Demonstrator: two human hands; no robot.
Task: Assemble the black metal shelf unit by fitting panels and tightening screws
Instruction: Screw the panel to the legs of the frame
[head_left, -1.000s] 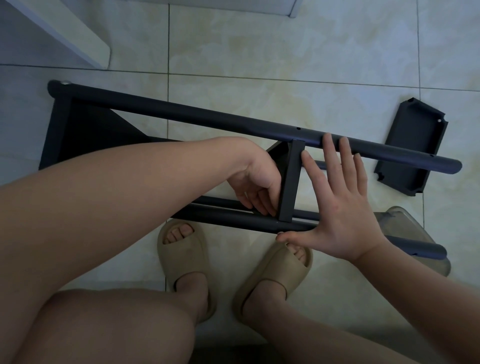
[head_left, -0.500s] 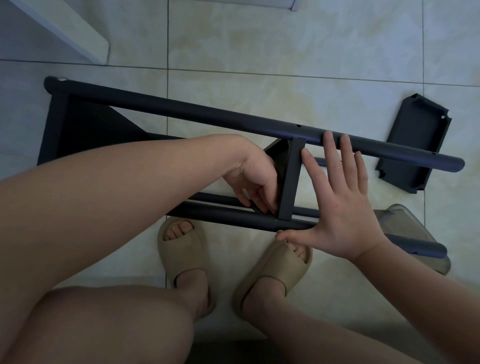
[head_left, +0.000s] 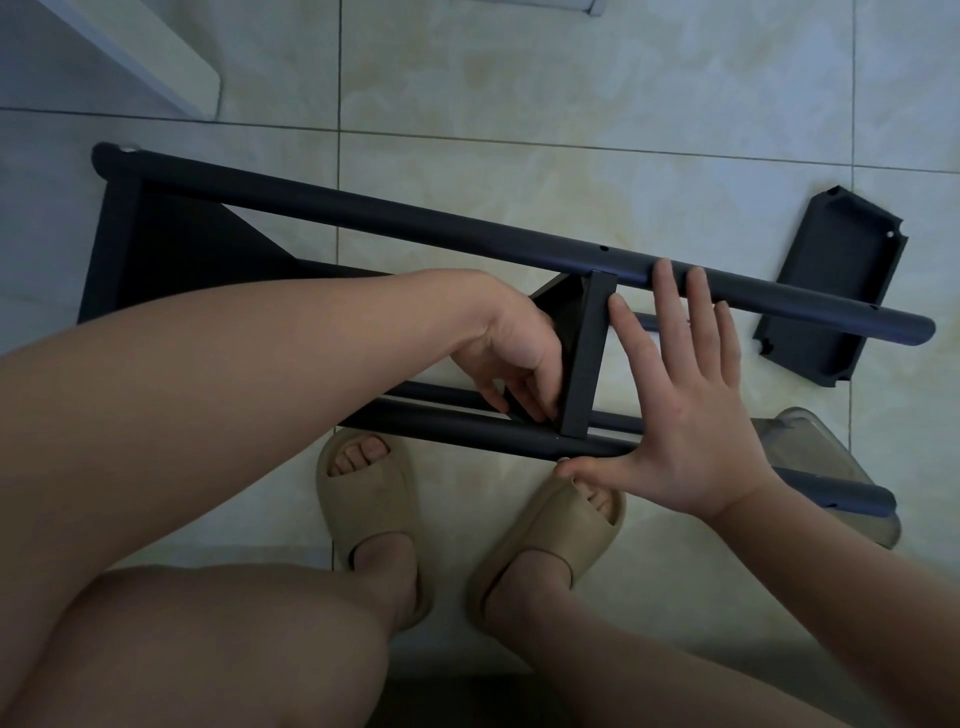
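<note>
A: What is shown in the head view?

B: A black metal shelf unit (head_left: 156, 249) is seen lying on its side on a tiled floor (head_left: 519, 104), across the middle of the frame. Its upper tube (head_left: 415, 223) runs from upper left to the right. Its lower tube (head_left: 467, 428) lies nearer, just above two tan sandals (head_left: 363, 499).

A: Where is the panel being fitted?

B: A small black panel (head_left: 587, 364) is set on edge between the two tubes, at the centre of the frame. A second, loose panel (head_left: 831, 286) lies on the floor at the right, partly crossed by the upper tube's end.

A: How are the hands placed?

B: The left hand (head_left: 514, 358) is reached in from the left. Its fingers (head_left: 524, 402) are curled down at the panel's lower corner, beside the lower tube. Whether anything is grasped there cannot be told. The right hand (head_left: 691, 410) is held flat and released, with its fingers straight and spread. Its fingertips are rested on the upper tube, the forefinger touches the panel's edge, and the thumb is laid on the lower tube.

A: What else is seen?

B: A clear plastic container (head_left: 810, 457) sits at lower right, behind the lower tube's end. A white furniture edge (head_left: 130, 47) is seen at upper left.
</note>
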